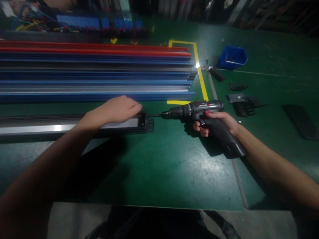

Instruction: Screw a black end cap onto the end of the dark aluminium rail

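A long black metal rail (50, 127) with a silvery inner channel lies across the green table (174, 166), its end bracket (149, 123) near the middle. My left hand (119, 109) rests on top of the rail near that end, fingers curled down over it. My right hand (215, 122) grips the handle of a black cordless drill (201, 111) held level. The drill's bit points left and its tip touches the rail's end bracket.
A stack of long blue, red and grey rails (94, 71) lies behind the black one. A blue bin (233, 57) stands at the back right. Several small black metal parts (240, 103) lie to the right. Yellow tape lines (200, 78) mark the table.
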`<action>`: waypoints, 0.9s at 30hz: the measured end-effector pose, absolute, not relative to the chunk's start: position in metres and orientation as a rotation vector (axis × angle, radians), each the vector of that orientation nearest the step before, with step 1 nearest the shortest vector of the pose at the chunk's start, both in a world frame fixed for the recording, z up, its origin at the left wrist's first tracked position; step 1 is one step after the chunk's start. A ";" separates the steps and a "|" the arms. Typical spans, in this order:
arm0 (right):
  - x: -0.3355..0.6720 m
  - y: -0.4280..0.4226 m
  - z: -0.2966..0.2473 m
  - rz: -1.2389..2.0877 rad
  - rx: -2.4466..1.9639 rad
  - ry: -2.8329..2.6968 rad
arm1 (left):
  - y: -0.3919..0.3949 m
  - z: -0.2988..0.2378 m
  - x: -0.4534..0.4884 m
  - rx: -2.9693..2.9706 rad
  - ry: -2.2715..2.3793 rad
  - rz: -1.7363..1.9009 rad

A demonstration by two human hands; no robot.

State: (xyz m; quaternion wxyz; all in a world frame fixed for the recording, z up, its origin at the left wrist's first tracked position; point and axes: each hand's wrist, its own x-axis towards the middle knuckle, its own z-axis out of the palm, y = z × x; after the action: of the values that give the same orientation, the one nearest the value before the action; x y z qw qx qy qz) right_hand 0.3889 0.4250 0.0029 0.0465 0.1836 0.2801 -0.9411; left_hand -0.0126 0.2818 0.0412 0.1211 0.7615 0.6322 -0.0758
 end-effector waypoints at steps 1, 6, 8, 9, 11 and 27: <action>0.389 0.425 0.003 -2.870 0.562 0.864 | 0.282 0.040 -0.013 2.232 1.843 -0.227; 0.389 0.426 0.003 -2.843 0.583 0.909 | 0.283 0.040 -0.014 2.222 1.843 -0.239; 0.389 0.426 0.003 -2.842 0.592 0.921 | 0.283 0.041 -0.013 2.200 1.859 -0.245; 0.389 0.426 0.003 -2.843 0.596 0.924 | 0.282 0.042 -0.012 2.190 1.863 -0.246; 0.390 0.425 0.004 -2.846 0.603 0.924 | 0.282 0.043 -0.011 2.175 1.863 -0.239; 0.389 0.425 0.005 -2.869 0.580 0.866 | 0.282 0.041 -0.014 2.254 1.821 -0.210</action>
State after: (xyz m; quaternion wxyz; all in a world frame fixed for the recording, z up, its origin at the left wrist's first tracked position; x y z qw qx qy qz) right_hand 0.3887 0.4246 0.0050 0.0445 0.1899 0.2834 -0.9390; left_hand -0.0140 0.2816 0.0406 0.1179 0.7704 0.6225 -0.0718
